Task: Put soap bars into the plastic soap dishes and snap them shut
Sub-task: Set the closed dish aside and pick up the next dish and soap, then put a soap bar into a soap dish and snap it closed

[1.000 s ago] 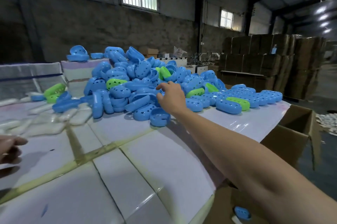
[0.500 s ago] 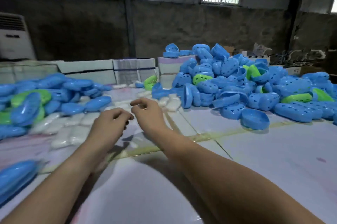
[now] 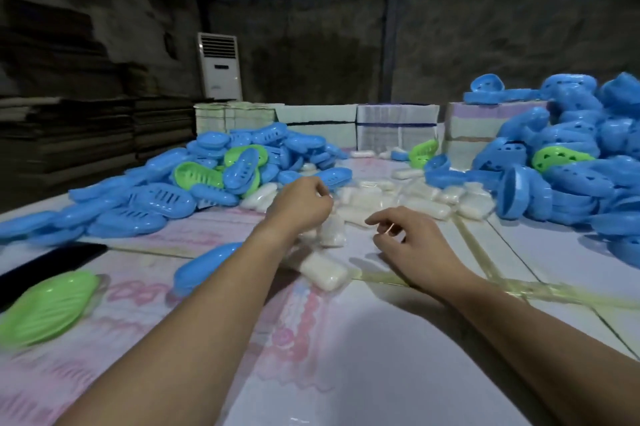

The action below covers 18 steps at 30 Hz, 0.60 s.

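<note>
Both my arms reach over the table towards a scatter of white wrapped soap bars (image 3: 363, 198) in the middle. My left hand (image 3: 302, 204) hovers over the bars with its fingers curled; I see nothing clearly gripped in it. My right hand (image 3: 412, 245) is lower and to the right, fingers loosely apart, empty. One soap bar (image 3: 323, 269) lies nearest me, between my forearms. A pile of blue and green soap dishes (image 3: 194, 183) lies at the left. A bigger blue heap (image 3: 568, 162) rises at the right.
A shut blue dish (image 3: 204, 264) lies beside my left forearm and a green dish (image 3: 45, 308) at the near left edge. A dark flat object (image 3: 52, 263) sits at the left. Bundled white stacks (image 3: 394, 127) line the table's back. An air conditioner (image 3: 220, 65) stands by the wall.
My view has swung left from the right-hand heap to the middle of the table. My right hand has pulled back from the heap, and both hands now hover over the soap bars.
</note>
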Tool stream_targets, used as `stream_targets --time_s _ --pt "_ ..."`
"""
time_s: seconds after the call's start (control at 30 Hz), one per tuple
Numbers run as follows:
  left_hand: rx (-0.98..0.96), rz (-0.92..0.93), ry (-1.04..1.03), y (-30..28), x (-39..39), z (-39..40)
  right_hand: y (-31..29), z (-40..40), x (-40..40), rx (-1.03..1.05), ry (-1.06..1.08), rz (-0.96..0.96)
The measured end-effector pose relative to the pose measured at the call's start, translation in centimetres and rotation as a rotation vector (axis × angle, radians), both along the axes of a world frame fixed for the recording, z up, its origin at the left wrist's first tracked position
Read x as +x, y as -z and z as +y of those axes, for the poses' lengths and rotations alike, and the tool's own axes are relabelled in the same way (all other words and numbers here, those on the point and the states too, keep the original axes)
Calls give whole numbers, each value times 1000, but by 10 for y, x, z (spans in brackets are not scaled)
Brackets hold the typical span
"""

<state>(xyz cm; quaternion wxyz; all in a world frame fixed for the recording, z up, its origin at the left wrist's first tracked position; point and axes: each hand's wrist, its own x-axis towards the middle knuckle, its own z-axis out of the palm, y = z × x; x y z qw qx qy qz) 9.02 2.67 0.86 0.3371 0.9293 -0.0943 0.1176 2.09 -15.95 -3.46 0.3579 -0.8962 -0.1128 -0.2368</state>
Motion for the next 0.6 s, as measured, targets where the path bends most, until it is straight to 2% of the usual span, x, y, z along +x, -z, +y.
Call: stream_targets --time_s 0.1,0.2,0.27,0.4,0.47,0.6 --pt "404 99 -25 -19 3 32 1 -1 0 -39 -33 3" --pt "625 317 -91 -41 -3 71 2 -1 1 -59 -59 0" --pt "674 436 -130 -49 -9 95 2 0 1 -76 -73 3" --pt "737 687 -56 -48 -16 120 3 1 3 -94 -84 14" --pt "729 694 -52 -41 -17 125 3 2 4 -104 -92 30" --pt "762 541 -13 -30 -14 118 3 1 2 -79 -104 51"
